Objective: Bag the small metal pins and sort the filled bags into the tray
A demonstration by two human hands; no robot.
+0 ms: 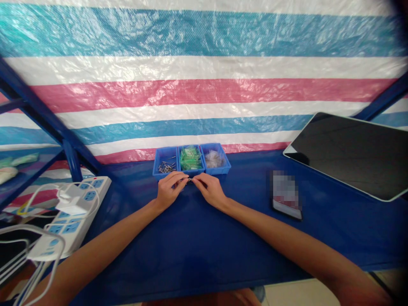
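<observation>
L hand (170,190) & R hand (210,190), fingers of both clamped on 1 metal pc (190,179), nr 3 blue bins (220,171)

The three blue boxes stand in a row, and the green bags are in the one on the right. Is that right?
Not quite: the green bags are in the middle box, as the head view shows. The three blue boxes do stand in a row.
</observation>
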